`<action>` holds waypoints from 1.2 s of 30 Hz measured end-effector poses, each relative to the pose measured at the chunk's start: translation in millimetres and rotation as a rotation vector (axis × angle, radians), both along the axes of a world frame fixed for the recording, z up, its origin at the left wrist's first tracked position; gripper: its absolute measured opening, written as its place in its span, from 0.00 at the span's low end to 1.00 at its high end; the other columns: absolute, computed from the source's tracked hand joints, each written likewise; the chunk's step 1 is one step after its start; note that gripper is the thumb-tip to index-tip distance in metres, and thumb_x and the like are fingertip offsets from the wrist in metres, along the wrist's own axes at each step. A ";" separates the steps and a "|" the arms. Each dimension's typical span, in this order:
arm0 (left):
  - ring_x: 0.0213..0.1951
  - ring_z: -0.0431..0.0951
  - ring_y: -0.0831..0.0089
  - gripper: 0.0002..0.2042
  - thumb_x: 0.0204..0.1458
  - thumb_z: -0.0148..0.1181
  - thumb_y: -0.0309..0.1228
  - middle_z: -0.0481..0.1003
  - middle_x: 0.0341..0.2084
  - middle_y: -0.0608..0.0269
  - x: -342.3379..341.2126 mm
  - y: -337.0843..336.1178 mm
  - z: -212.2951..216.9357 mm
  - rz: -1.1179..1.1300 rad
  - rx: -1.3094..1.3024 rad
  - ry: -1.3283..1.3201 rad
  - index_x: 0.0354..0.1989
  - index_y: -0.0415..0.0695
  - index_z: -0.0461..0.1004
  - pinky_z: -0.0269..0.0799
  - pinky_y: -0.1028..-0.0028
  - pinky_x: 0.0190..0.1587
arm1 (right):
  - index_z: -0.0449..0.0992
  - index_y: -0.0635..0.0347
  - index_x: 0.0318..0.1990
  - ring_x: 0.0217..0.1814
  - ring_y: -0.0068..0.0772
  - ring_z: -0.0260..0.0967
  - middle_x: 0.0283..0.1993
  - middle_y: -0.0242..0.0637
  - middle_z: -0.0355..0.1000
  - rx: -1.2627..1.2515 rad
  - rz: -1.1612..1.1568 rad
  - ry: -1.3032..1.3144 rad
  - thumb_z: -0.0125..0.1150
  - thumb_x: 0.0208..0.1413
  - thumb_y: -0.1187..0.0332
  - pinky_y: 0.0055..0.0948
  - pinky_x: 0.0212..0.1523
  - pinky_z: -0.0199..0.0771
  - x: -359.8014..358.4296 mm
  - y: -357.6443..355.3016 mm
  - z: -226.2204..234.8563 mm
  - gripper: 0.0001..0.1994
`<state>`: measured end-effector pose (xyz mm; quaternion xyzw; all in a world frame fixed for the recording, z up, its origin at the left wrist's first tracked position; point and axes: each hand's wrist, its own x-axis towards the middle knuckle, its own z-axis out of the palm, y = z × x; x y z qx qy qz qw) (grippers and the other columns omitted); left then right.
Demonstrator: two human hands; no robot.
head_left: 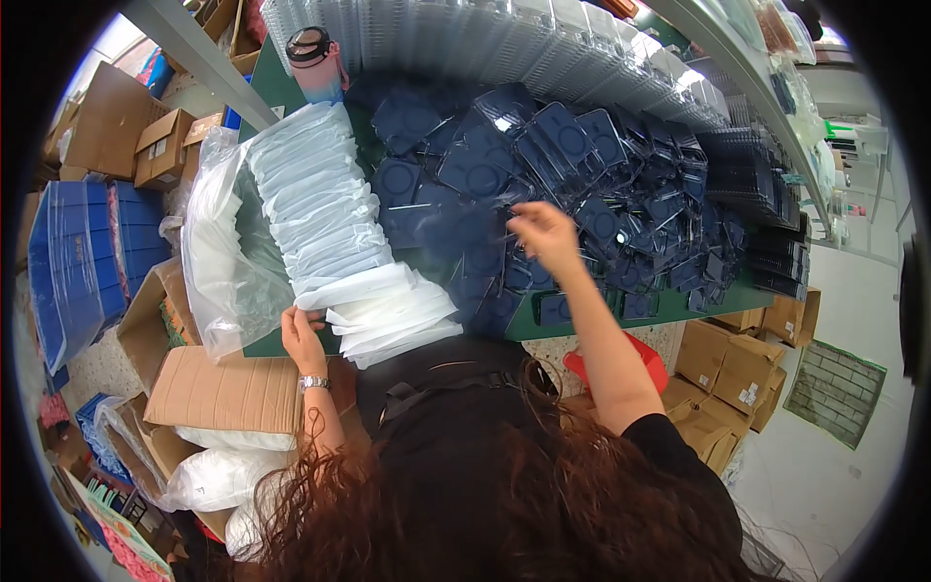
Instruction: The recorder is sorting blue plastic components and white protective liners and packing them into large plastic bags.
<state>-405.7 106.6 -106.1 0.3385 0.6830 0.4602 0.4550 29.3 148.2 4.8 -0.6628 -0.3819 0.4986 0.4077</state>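
Left hand (303,339): fingers bent at the left edge of the front pouches, touching them; can't tell if they grip. Right hand (551,241): over the navy phone cases (480,170), fingers partly curled, fingertips close together; a blurred dark patch sits just left, so can't tell if it holds one.

Status, my read: white pouches (320,199) are done as far as layout goes, one overlapping row on the left of the green tabletop (529,328), front few fanned askew. Cases: not sorted, big loose heap, middle to right, many lying across each other. Plenty left there. Can't see whether any pouch has a case in it. More white pieces sit in the clear plastic bag (218,291) beside the row. Clear plastic trays (465,44) stacked along the back.

Writing: pale labels on cardboard boxes (722,364), too small to read. No brand legible.
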 end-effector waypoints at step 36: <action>0.27 0.73 0.68 0.08 0.58 0.56 0.30 0.75 0.25 0.57 34.8 21.0 -5.6 0.086 -0.002 0.412 0.32 0.37 0.71 0.70 0.69 0.34 | 0.71 0.62 0.39 0.25 0.20 0.64 0.25 0.32 0.68 0.111 0.459 -0.236 0.62 0.50 0.73 0.24 0.29 0.66 -145.9 11.9 -40.6 0.10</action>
